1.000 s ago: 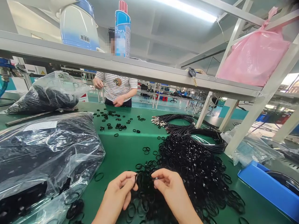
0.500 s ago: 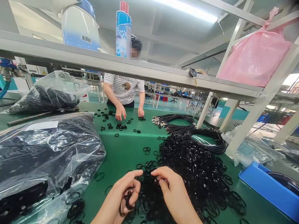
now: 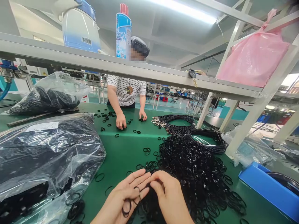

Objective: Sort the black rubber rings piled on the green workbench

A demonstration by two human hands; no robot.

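Note:
My left hand [image 3: 130, 197] is turned palm up with its fingers loosely extended. Several thin black rings [image 3: 126, 209] lie in it, looped about the fingers and held under the thumb. Against its fingertips, my right hand [image 3: 167, 193] is closed in a pinch. A bit of black ring shows at the right fingertips, mostly hidden by them. Below and to the right of both hands spreads a large heap of black rings [image 3: 191, 168].
Left stands a big clear bag of black parts [image 3: 77, 140], with a smaller bag [image 3: 53, 93] behind. Coiled black cables [image 3: 177, 121] lie beyond the heap; a blue bin [image 3: 263, 189] is right. A shelf beam [image 3: 151, 70] crosses above. Opposite, a person [image 3: 127, 93] handles rings.
My left hand has opened its fingers and turned more palm up, with the rings still in it. My right fingertips have moved left to meet it. The person opposite has reached down to the rings.

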